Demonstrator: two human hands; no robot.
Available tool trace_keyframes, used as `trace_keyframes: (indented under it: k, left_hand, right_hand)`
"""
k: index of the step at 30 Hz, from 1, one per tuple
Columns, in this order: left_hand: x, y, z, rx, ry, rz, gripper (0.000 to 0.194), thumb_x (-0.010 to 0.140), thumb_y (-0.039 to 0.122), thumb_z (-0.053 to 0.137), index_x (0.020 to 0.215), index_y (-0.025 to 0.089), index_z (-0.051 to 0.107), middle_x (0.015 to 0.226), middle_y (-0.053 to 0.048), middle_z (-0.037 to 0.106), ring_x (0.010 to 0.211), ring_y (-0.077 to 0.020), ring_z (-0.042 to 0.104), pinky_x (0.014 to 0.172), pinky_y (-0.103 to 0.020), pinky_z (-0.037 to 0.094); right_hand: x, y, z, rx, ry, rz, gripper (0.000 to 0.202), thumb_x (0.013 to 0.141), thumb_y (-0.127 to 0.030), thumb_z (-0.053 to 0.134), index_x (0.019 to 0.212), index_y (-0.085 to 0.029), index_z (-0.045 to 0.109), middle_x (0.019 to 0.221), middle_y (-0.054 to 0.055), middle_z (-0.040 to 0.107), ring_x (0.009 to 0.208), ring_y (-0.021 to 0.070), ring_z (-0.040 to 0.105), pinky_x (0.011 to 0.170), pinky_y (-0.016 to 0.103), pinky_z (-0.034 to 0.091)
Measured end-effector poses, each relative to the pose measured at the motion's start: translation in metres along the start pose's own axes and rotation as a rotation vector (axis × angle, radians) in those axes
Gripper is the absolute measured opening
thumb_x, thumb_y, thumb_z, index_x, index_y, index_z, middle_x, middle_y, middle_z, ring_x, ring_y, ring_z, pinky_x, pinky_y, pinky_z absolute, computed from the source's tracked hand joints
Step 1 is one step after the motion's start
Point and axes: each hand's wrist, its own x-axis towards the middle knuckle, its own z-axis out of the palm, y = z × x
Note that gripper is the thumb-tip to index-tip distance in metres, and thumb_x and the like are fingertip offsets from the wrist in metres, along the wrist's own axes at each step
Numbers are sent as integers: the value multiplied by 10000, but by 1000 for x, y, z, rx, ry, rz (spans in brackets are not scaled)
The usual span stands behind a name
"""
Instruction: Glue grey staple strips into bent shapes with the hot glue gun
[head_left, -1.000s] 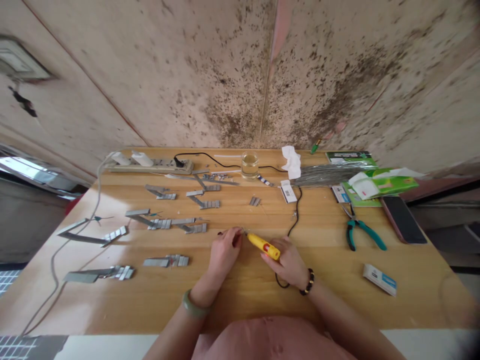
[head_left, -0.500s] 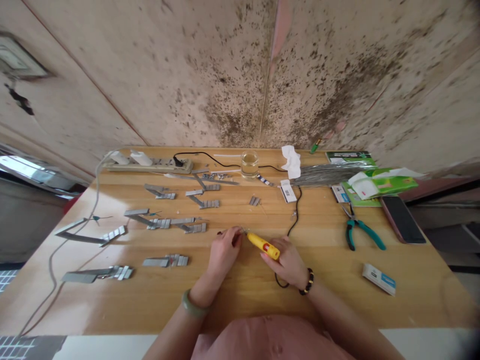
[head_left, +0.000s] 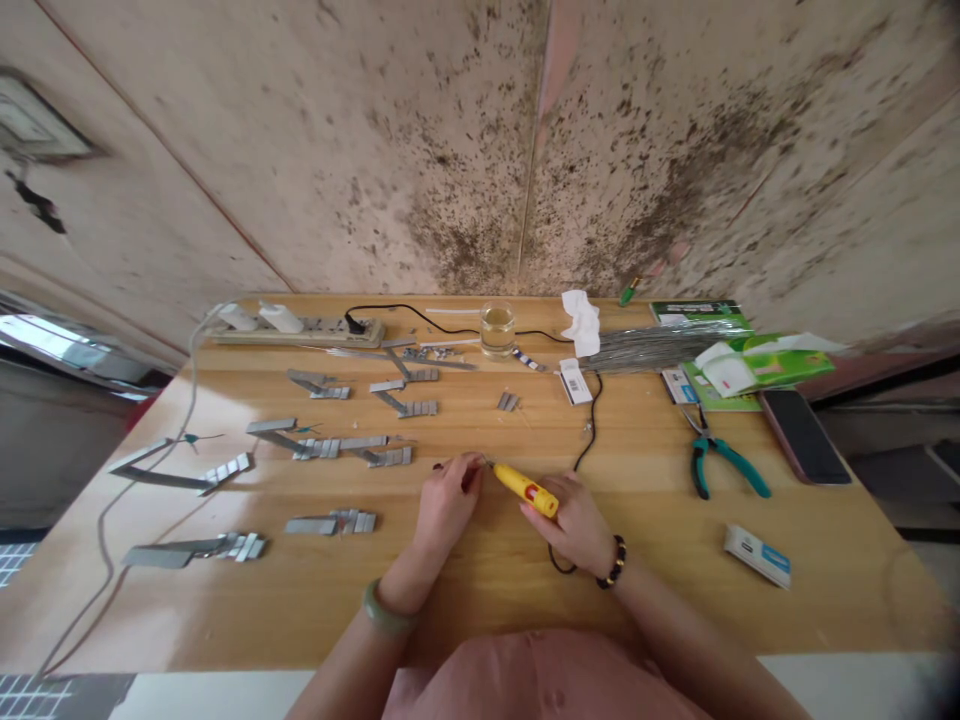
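In the middle of the table my right hand (head_left: pixel 583 525) is wrapped round a yellow pen-shaped tool (head_left: pixel 517 485) with a red switch and a black cord. Its thin tip points left, right up to the fingertips of my left hand (head_left: pixel 448 497). Those fingers are pinched together; whatever lies between them is too small and hidden to make out. Left of my hands lie several folded grey strip pieces, among them a flat one (head_left: pixel 322 524) and a bent one (head_left: pixel 390 455). A few short grey pieces (head_left: pixel 508 401) lie beyond my hands.
A glass of liquid (head_left: pixel 497 330) stands at the back beside a power strip (head_left: pixel 322 333). To the right are a bundle of thin wires (head_left: pixel 652 345), teal-handled pliers (head_left: pixel 731 466), a phone (head_left: pixel 806 437) and a small box (head_left: pixel 757 556). Behind the table rises a stained wall (head_left: pixel 337 150).
Both hands and the yellow tool hold almost the same pose. Only a slight shift of the whole view shows.
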Motion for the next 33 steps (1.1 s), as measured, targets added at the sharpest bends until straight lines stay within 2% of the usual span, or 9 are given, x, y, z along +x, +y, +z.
trace_keyframes:
  k: [11, 19, 22, 27, 33]
  left_hand:
    - [2, 0, -3, -77, -24, -107, 171, 802, 214, 540, 967, 203, 583, 814, -29, 687, 738, -172, 646, 694, -294, 505]
    - [2, 0, -10, -323, 37, -187, 192, 803, 277, 532, 957, 167, 571, 784, -44, 663, 673, -154, 625, 634, -280, 507]
    - [0, 1, -13, -414, 50, -213, 227, 801, 315, 542, 966, 161, 566, 775, -43, 652, 637, -145, 609, 596, -267, 502]
    - [-2, 2, -19, -549, 61, -247, 280, 784, 359, 571, 970, 150, 570, 772, -49, 656, 604, -134, 585, 570, -259, 493]
    - [-2, -2, -17, -670, 66, -268, 343, 753, 409, 604, 971, 146, 566, 760, -50, 652, 617, -142, 587, 570, -263, 485]
  right_hand:
    - [1, 13, 5, 141, 174, 48, 194, 897, -341, 470, 781, -197, 530, 759, 44, 597, 733, 184, 554, 699, 309, 415]
    - [-3, 12, 8, 191, 205, 141, 207, 906, -347, 442, 860, -192, 572, 850, 62, 657, 794, 191, 606, 718, 299, 461]
    - [-4, 10, 7, 165, 204, 167, 238, 907, -359, 431, 823, -192, 579, 803, 57, 671, 762, 191, 625, 671, 283, 465]
    - [-6, 5, -9, 30, 137, 211, 242, 920, -372, 411, 884, -195, 572, 735, 30, 666, 672, 176, 626, 590, 255, 435]
    - [-7, 23, -49, -363, 81, 180, 237, 887, -295, 450, 1058, -161, 542, 922, 77, 666, 789, 208, 600, 721, 315, 417]
